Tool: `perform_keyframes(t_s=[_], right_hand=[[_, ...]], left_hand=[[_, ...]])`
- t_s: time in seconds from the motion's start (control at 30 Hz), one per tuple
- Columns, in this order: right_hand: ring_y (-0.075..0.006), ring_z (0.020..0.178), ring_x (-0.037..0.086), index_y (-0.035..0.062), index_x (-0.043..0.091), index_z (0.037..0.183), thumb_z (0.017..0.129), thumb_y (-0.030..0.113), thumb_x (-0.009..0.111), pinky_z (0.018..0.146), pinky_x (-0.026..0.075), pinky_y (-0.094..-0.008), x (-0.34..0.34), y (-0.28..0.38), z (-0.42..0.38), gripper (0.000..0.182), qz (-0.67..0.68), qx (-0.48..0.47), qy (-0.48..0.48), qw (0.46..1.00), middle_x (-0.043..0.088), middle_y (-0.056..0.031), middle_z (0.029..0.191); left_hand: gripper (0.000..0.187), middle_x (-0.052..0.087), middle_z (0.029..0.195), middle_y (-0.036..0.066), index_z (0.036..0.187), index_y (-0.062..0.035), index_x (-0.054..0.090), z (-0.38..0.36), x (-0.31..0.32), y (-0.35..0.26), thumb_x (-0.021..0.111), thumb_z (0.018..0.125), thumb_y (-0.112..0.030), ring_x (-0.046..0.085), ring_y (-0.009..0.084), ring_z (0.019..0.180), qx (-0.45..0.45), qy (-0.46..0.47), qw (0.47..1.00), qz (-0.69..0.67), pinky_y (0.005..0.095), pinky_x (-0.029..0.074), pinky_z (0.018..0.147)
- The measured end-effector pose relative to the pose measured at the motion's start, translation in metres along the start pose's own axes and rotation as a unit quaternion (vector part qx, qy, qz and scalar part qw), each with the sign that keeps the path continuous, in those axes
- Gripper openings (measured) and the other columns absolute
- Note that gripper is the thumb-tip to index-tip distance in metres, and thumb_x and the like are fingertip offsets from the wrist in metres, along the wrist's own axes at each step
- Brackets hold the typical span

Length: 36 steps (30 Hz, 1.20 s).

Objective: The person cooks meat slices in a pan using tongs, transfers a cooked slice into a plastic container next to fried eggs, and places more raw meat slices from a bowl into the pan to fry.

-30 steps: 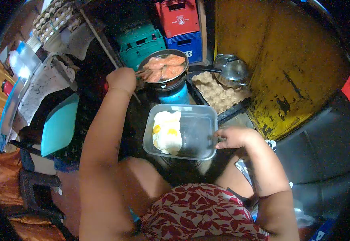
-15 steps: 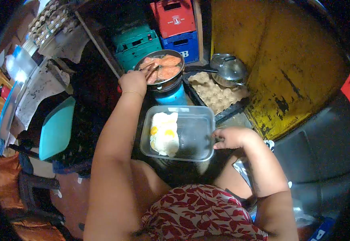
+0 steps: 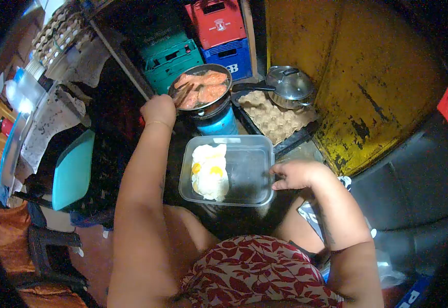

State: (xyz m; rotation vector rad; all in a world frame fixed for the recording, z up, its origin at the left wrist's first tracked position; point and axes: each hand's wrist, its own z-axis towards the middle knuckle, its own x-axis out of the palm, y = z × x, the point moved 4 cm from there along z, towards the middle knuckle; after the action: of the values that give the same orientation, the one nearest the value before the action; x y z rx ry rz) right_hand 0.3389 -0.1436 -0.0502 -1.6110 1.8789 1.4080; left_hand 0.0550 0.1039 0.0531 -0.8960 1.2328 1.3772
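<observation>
My left hand [image 3: 159, 110] is closed on wooden tongs [image 3: 185, 92], whose ends reach into a frying pan [image 3: 227, 81]. In the pan lie several orange-pink pieces of food [image 3: 211, 93], and the pan stands over a blue burner [image 3: 219, 123]. My right hand [image 3: 293, 175] pinches the right rim of a clear plastic container [image 3: 249, 172]. Fried eggs [image 3: 210, 174] with yellow yolks lie in the left part of that container, which is in front of my body.
A lidded pot [image 3: 290, 87] and an egg carton [image 3: 275, 117] are right of the pan. Behind are green [image 3: 172, 64], red [image 3: 218, 23] and blue [image 3: 229, 57] crates. Stacked egg trays [image 3: 59, 38] and a teal lid [image 3: 73, 172] are at left. A yellow panel [image 3: 357, 92] stands at right.
My left hand has moved slightly left and down with the tongs, which now point toward the pan's left side. My right hand keeps its hold on the container.
</observation>
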Motion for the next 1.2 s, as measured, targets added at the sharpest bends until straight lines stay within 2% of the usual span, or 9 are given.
perform_keyframes(t_s=[0.23, 0.53, 0.73, 0.8, 0.9, 0.93, 1.1, 1.2], right_hand=[[-0.0394, 0.113, 0.063, 0.0087, 0.059, 0.133, 0.086, 0.049, 0.068, 0.098, 0.049, -0.0442, 0.001, 0.001, 0.0, 0.063, -0.003, -0.012, -0.011, 1.0, 0.066, -0.0213, 0.121], [-0.0368, 0.116, 0.061, 0.0107, 0.057, 0.134, 0.088, 0.047, 0.068, 0.099, 0.048, -0.0424, 0.005, -0.006, 0.004, 0.059, -0.011, -0.009, -0.007, 1.0, 0.064, -0.0205, 0.124], [-0.0378, 0.112, 0.064, 0.0084, 0.058, 0.134, 0.086, 0.047, 0.069, 0.098, 0.049, -0.0432, 0.006, -0.008, 0.004, 0.063, 0.008, -0.024, -0.016, 1.0, 0.067, -0.0203, 0.121], [-0.0381, 0.112, 0.064, 0.0088, 0.058, 0.134, 0.085, 0.048, 0.069, 0.098, 0.049, -0.0433, 0.007, -0.01, 0.004, 0.063, 0.002, -0.029, -0.021, 0.999, 0.067, -0.0204, 0.12], [-0.0385, 0.111, 0.064, 0.0098, 0.058, 0.134, 0.085, 0.049, 0.068, 0.097, 0.049, -0.0435, 0.007, -0.01, 0.006, 0.064, -0.006, -0.027, -0.023, 0.999, 0.067, -0.0205, 0.119], [-0.0388, 0.111, 0.064, 0.0104, 0.058, 0.135, 0.085, 0.05, 0.068, 0.097, 0.049, -0.0436, 0.007, -0.01, 0.006, 0.065, -0.009, -0.022, -0.021, 1.0, 0.067, -0.0206, 0.119], [-0.0387, 0.111, 0.064, 0.0114, 0.058, 0.135, 0.085, 0.05, 0.068, 0.098, 0.049, -0.0437, 0.006, -0.009, 0.006, 0.064, -0.019, -0.021, -0.024, 0.999, 0.067, -0.0206, 0.12], [-0.0384, 0.111, 0.064, 0.0113, 0.057, 0.135, 0.085, 0.05, 0.068, 0.098, 0.049, -0.0439, 0.007, -0.01, 0.008, 0.064, -0.016, -0.02, -0.021, 0.999, 0.067, -0.0205, 0.12]], left_hand=[[0.029, 0.069, 0.115, 0.018, 0.107, -0.0061, 0.073, -0.013, -0.009, -0.011, 0.049, 0.095, -0.014, 0.069, 0.0353, 0.105, 0.018, 0.021, 1.0, 0.001, 0.0499, 0.055, 0.083], [0.026, 0.069, 0.109, 0.015, 0.102, -0.0069, 0.072, 0.001, 0.019, -0.015, 0.049, 0.094, -0.015, 0.071, 0.0343, 0.097, 0.013, -0.07, 0.997, 0.042, 0.0474, 0.055, 0.078], [0.027, 0.07, 0.11, 0.015, 0.103, -0.0083, 0.073, -0.007, 0.006, -0.004, 0.048, 0.094, -0.014, 0.071, 0.034, 0.097, 0.016, -0.057, 0.998, -0.007, 0.0468, 0.056, 0.079], [0.029, 0.071, 0.11, 0.018, 0.103, -0.0068, 0.073, -0.008, -0.006, 0.001, 0.047, 0.093, -0.013, 0.07, 0.036, 0.101, -0.006, -0.025, 0.999, -0.024, 0.0483, 0.056, 0.081], [0.03, 0.071, 0.11, 0.02, 0.104, -0.0044, 0.073, -0.005, -0.017, 0.011, 0.047, 0.092, -0.011, 0.069, 0.0382, 0.102, -0.005, -0.044, 0.998, -0.045, 0.0503, 0.055, 0.084], [0.029, 0.07, 0.109, 0.021, 0.103, -0.0033, 0.073, -0.002, -0.018, 0.015, 0.048, 0.091, -0.013, 0.068, 0.0397, 0.101, -0.002, -0.069, 0.996, -0.052, 0.051, 0.055, 0.085], [0.026, 0.07, 0.108, 0.022, 0.102, -0.005, 0.074, 0.011, -0.023, 0.032, 0.054, 0.087, -0.015, 0.068, 0.0408, 0.1, 0.001, -0.063, 0.995, -0.084, 0.049, 0.054, 0.085], [0.024, 0.07, 0.108, 0.022, 0.101, -0.0058, 0.074, 0.016, -0.015, 0.037, 0.057, 0.086, -0.014, 0.068, 0.0403, 0.1, -0.006, -0.01, 0.995, -0.101, 0.048, 0.055, 0.086]])
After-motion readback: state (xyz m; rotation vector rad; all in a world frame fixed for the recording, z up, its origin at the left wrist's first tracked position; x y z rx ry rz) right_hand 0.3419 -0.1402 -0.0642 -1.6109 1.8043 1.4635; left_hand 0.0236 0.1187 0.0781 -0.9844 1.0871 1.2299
